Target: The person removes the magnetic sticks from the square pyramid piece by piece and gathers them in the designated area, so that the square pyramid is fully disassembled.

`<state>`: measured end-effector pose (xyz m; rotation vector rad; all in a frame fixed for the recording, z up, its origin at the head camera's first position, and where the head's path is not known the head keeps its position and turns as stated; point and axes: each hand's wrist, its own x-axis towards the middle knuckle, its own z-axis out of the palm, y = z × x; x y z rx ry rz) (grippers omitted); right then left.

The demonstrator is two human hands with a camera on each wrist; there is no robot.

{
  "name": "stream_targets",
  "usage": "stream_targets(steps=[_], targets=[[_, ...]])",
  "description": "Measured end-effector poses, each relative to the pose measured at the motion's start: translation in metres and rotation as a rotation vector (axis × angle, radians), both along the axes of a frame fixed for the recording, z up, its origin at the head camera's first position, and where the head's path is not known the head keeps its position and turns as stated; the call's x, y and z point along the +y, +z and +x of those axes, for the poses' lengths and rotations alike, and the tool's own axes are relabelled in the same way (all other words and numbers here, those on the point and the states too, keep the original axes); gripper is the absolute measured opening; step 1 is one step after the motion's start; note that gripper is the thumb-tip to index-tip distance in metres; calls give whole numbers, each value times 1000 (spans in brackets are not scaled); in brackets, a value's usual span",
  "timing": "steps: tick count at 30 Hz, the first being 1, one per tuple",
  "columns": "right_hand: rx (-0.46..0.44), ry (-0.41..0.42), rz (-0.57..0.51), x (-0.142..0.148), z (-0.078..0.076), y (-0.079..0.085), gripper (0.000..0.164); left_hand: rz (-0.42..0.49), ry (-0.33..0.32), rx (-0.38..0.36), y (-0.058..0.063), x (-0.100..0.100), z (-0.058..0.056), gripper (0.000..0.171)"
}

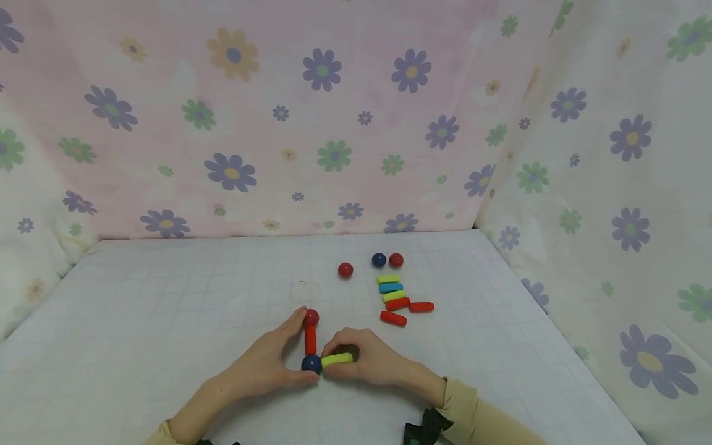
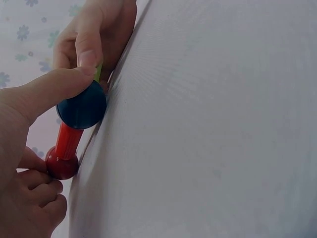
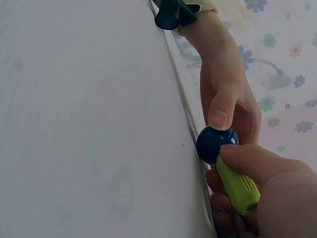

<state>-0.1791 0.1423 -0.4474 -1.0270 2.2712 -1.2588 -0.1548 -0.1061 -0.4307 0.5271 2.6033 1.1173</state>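
Observation:
A red stick [image 1: 310, 341] links a red ball [image 1: 311, 317] at its far end to a dark blue ball [image 1: 311, 363] at its near end. My left hand [image 1: 268, 360] spans this piece, thumb against the blue ball and fingers at the red ball. Between thumb and fingers, my right hand [image 1: 371, 360] pinches a yellow-green stick [image 1: 337, 358], whose left end meets the blue ball. In the right wrist view the ribbed yellow-green stick [image 3: 237, 187] points at the blue ball [image 3: 214, 144]. How deep its tip sits cannot be told.
Farther back on the white table [image 1: 167, 296] lie a red ball [image 1: 345, 270], another dark blue ball [image 1: 379, 259] and a second red ball [image 1: 396, 260]. Nearer are loose sticks: yellow-green [image 1: 389, 279], blue [image 1: 391, 288] and several red ones [image 1: 394, 319]. Flowered cloth [image 1: 334, 123] hangs behind.

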Motion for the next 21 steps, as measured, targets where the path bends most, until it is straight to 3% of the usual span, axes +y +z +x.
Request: stream_targets(steps=[21], targets=[[47, 7, -39, -1, -1, -5, 23, 7, -26, 22, -1, -1, 1, 114]])
